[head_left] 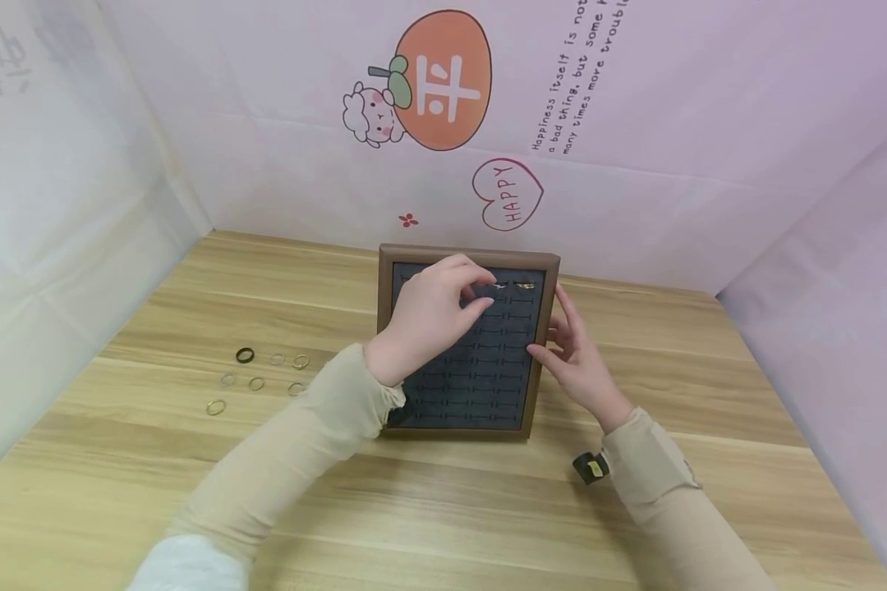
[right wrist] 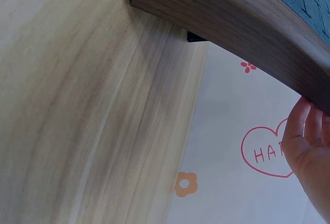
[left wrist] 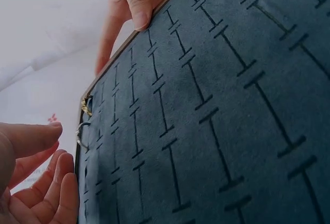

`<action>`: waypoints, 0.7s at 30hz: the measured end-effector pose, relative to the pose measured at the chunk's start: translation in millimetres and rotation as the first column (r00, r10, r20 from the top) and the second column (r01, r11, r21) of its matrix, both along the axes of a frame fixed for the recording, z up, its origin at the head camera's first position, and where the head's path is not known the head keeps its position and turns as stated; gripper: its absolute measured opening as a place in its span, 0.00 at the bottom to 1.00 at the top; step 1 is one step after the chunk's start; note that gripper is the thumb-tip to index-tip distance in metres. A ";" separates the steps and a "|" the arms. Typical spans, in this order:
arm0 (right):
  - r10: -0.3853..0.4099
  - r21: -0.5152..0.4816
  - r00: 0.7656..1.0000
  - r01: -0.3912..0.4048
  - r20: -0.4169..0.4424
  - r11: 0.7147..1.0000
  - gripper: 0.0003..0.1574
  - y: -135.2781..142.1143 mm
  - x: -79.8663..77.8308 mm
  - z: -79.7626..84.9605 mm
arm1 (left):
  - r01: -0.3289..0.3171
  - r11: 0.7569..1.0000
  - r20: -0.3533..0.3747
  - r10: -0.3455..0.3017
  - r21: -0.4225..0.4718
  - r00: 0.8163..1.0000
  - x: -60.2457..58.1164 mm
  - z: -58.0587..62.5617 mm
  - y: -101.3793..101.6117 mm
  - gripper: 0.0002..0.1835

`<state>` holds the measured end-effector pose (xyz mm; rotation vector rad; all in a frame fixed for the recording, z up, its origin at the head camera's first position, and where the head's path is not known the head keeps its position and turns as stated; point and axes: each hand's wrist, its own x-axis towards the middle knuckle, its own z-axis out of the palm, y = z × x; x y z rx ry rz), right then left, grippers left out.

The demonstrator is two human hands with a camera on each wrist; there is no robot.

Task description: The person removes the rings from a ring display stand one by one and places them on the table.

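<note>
A ring display board (head_left: 461, 390) with a brown wooden frame and dark slotted padding stands propped up on the table. In its top row sit a gold ring (head_left: 523, 285) and, to the left of it, a silver ring (left wrist: 81, 131). My left hand (head_left: 436, 308) hovers at the top row, thumb and forefinger parted beside the silver ring with nothing between them. The board's right edge is gripped by my right hand (head_left: 580, 361), its thumb on the front and its other fingers behind the frame. Part of the board is hidden behind the left hand and forearm.
Several loose rings lie on the wooden table (head_left: 429, 509) to the left, among them a black ring (head_left: 245, 355) and a gold-toned ring (head_left: 216, 407). A printed cloth (head_left: 303, 180) hangs behind the table. Near the right sleeve shows a small black wrist device (head_left: 590, 468).
</note>
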<state>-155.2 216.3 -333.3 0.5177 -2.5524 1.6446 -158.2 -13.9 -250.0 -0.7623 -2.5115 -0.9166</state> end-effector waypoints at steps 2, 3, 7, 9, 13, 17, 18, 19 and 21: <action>0.000 0.004 1.000 0.000 -0.005 1.000 0.56 -0.1 -0.2 -0.3 | -0.015 1.000 0.006 0.015 -0.008 1.000 -1.8 -0.6 2.1 0.11; -0.002 0.004 1.000 0.002 -0.002 1.000 0.56 -0.2 -0.2 -0.2 | -0.023 1.000 0.011 0.023 -0.012 1.000 -2.5 -0.9 3.1 0.11; -0.006 -0.003 1.000 0.006 0.008 1.000 0.56 -0.4 -0.2 -0.3 | -0.064 0.997 0.029 0.065 -0.034 0.997 -5.0 -2.6 7.5 0.11; -0.006 -0.007 1.000 0.006 0.014 1.000 0.56 -0.3 -0.4 -0.6 | -0.081 0.996 0.038 0.082 -0.043 0.996 -5.5 -2.9 9.9 0.10; 0.001 -0.015 1.000 -0.001 0.015 1.000 0.56 0.3 -0.8 -1.8 | -0.102 0.993 0.039 0.104 -0.061 0.994 -6.1 -2.3 14.1 0.10; 0.006 -0.021 1.000 -0.005 0.015 1.000 0.56 0.7 -1.4 -2.5 | -0.112 0.991 0.037 0.115 -0.070 0.993 -6.0 -1.1 16.7 0.09; 0.006 -0.022 1.000 -0.006 0.013 1.000 0.56 0.6 -1.3 -2.4 | -0.115 0.991 0.038 0.118 -0.071 0.992 -5.9 -0.8 17.0 0.09; 0.007 -0.021 1.000 -0.007 0.011 1.000 0.56 0.5 -1.2 -2.2 | -0.117 0.991 0.037 0.120 -0.070 0.992 -5.9 -0.7 17.3 0.09; 0.009 -0.021 1.000 -0.009 0.009 1.000 0.56 0.5 -1.3 -2.1 | -0.120 0.990 0.036 0.123 -0.068 0.992 -5.6 -0.4 17.5 0.08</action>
